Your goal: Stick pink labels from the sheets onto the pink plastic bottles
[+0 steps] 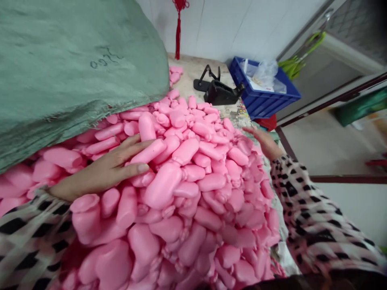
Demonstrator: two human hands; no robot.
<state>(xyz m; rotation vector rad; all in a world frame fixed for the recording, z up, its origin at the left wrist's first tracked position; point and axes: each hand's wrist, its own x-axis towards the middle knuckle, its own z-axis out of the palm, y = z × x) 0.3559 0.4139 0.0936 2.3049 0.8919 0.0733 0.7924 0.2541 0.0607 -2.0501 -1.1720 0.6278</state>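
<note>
Grip of the left hand [109, 167], left of centre in the frame, spans a glossy pink cylindrical piece [148, 152], thumb on the near side and fingers on the far side; I cannot tell whether it is squeezing. At right of centre, the right hand [266, 141] has a wide, loose grip, fingers stretched toward the heap's upper right edge; contact there is unclear. Glossy pink bottle-shaped pieces [165, 185] form this heap, filling the middle and bottom of the frame. Pale sleeves with black checks [302, 201] cover the 2 forearms. A green woven sack [75, 60] with dark handwriting bulges across the upper left. At upper centre, a worn pale table [196, 62] carries a black stand [222, 92] just beside a blue plastic crate [267, 102] containing clear bags [266, 74].
</note>
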